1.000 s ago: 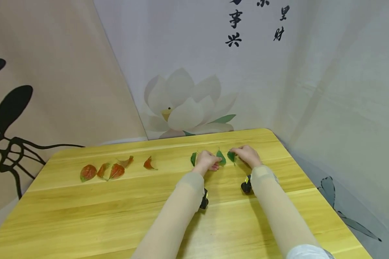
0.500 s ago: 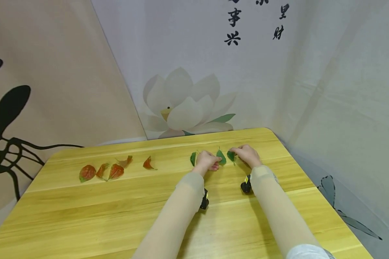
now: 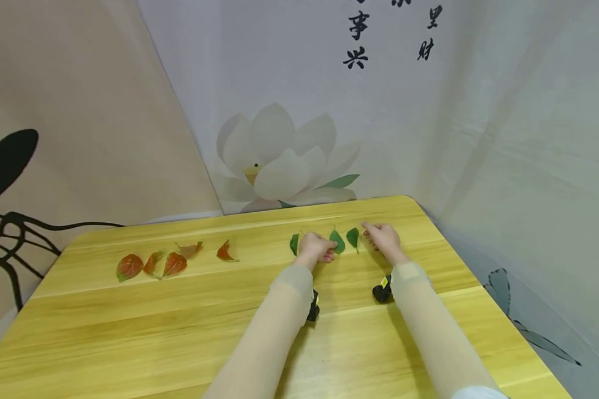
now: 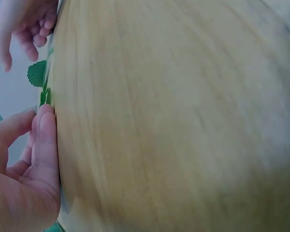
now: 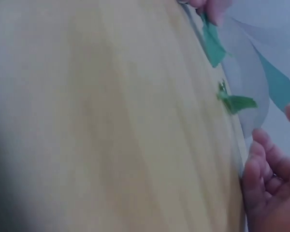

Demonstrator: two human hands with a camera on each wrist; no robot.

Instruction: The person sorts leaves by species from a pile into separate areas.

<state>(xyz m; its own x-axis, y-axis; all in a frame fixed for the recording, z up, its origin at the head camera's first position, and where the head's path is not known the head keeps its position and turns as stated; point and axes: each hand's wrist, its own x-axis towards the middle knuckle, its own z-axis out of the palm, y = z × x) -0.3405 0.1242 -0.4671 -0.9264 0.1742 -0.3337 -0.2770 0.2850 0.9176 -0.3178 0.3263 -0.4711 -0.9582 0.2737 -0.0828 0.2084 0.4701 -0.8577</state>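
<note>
Three green leaves lie in a row near the table's far edge. My left hand [image 3: 315, 246] pinches the left edge of the middle green leaf [image 3: 337, 243] between thumb and fingers; that leaf [image 5: 212, 46] also shows at those fingertips in the right wrist view. Left of this hand, partly hidden by it, is another green leaf [image 3: 294, 244]. Just right of the third green leaf [image 3: 352, 237], my right hand [image 3: 385, 239] holds nothing. Its thumb and forefinger stand apart in the right wrist view, with that curled leaf [image 5: 238, 103] beyond the fingertips.
Several red-orange dried leaves lie at the table's far left, among them a round one [image 3: 130, 267] and a lone curled one [image 3: 224, 251]. The wooden table [image 3: 179, 332] ends close behind the leaves, against a printed cloth backdrop [image 3: 279, 72]. Black wrist cameras [image 3: 382, 290] hang under both wrists.
My right hand has let go of the rightmost green leaf and drawn slightly right, leaving it on the table. The left hand stays at the middle leaf. The head view has shifted slightly.
</note>
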